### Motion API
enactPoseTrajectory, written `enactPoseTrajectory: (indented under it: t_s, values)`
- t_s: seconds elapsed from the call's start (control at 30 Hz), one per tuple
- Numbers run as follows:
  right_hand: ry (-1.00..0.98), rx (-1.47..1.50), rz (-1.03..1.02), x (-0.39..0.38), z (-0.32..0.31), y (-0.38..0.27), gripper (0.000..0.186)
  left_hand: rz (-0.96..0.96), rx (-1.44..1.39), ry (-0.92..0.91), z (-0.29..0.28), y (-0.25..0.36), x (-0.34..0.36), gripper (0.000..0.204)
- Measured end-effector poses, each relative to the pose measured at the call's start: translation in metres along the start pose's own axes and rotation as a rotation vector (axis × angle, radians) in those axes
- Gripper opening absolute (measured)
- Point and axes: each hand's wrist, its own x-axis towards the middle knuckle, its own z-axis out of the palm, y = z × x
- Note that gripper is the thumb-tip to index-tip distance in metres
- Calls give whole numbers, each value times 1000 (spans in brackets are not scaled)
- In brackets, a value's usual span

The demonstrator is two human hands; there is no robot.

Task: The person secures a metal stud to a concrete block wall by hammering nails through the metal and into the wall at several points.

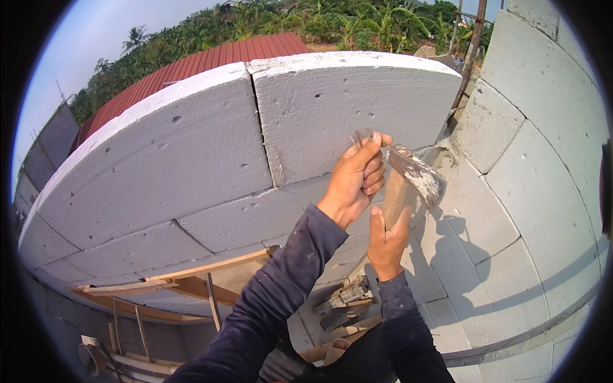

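Up high, at a block wall (pixel 191 147). Left hand (pixel 357 172) clenched round thin metal nails (pixel 357 138), tips poking above fingers, held vs the upper grey block (pixel 338 108) near its lower edge. Right hand (pixel 387 239) grips wooden handle of a hammer (pixel 412 175), mortar-crusted head just right of left hand, touching or nearly, can't tell. Side wall (pixel 530 191) on right. Wood scaffold planks (pixel 191 281) below. Red roof (pixel 211 64) + trees behind.

Head-worn view, close on block wall (pixel 191 153)
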Motion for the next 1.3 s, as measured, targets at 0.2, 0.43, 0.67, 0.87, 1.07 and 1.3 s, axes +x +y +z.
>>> enactPoseTrajectory:
  t_s: [0.2, 0.43, 0.67, 0.87, 1.07, 1.3]
  values:
    - [69, -22, -90, -4, 6, -1, 41, -4, 14, 15, -3, -1, -5, 31]
    - [92, 14, -123, 3, 5, -4, 40, 7, 3, 16, -2, -1, -2, 31]
    - [0, -21, -12, 7, 8, -8, 38, 8, 50, 69, 3, 5, -7, 34]
    - [175, 167, -53, 1, 2, 7, 45, 301, 1030, 52, 27, 52, -50, 41]
    - [143, 205, -56, 2, 17, 10, 51, 552, 2236, -101, 156, 217, 8, 58]
    - [236, 337, -123, 0, 38, -10, 43, 555, 2622, -111, 78, 229, 61, 96]
